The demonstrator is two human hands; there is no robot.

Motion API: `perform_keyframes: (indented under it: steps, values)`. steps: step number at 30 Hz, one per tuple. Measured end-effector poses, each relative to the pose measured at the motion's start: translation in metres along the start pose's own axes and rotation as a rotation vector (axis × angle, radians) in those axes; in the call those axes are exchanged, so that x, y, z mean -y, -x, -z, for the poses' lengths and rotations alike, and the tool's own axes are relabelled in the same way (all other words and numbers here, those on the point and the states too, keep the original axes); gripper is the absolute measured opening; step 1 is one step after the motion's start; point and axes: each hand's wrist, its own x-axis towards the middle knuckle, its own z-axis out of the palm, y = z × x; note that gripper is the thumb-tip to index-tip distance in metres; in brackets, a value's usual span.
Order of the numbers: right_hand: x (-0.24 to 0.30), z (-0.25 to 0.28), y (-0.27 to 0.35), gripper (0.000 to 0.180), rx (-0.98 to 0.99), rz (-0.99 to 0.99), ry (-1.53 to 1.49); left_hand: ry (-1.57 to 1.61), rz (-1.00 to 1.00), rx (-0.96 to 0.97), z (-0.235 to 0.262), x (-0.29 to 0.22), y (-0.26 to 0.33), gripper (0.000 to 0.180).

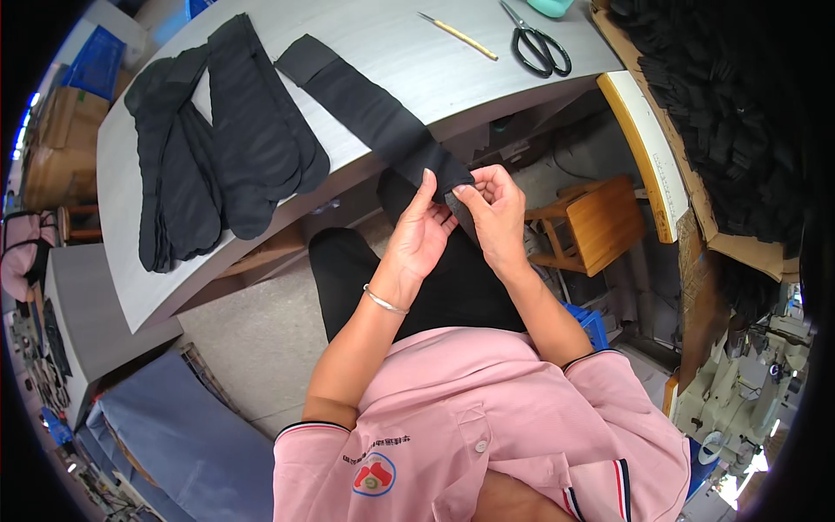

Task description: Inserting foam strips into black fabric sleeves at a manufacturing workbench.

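Observation:
A long black fabric strip point(365, 100) runs from the grey table point(435, 43) down over its near edge to my hands. My left hand point(419, 233) and my right hand point(497, 210) both pinch the strip's lower end, fingertips close together, just below the table edge. A silver bangle sits on my left wrist. Part of the strip's end is hidden behind my fingers.
A stack of black curved fabric pieces point(217, 139) lies on the table's left. Black scissors point(539, 43) and a thin yellow stick point(457, 35) rest at the far side. A wooden stool point(596, 222) stands at right, beside a heap of black pieces point(722, 113) and a sewing machine point(739, 391).

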Motion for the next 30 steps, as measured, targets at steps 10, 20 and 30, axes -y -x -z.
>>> perform_keyframes:
  steps: [10,20,30]
  values:
    - [-0.004,0.0,0.01,0.015,-0.057,0.017,0.069,-0.041,-0.067,0.049,-0.007,0.009,-0.005,0.032]
    - [-0.004,0.01,0.01,0.025,-0.041,0.355,0.571,-0.159,-0.109,-0.037,-0.006,0.019,0.001,0.028]
    - [-0.002,0.015,0.012,0.017,0.067,-0.085,0.504,-0.3,0.067,-0.017,-0.01,-0.001,0.007,0.034]
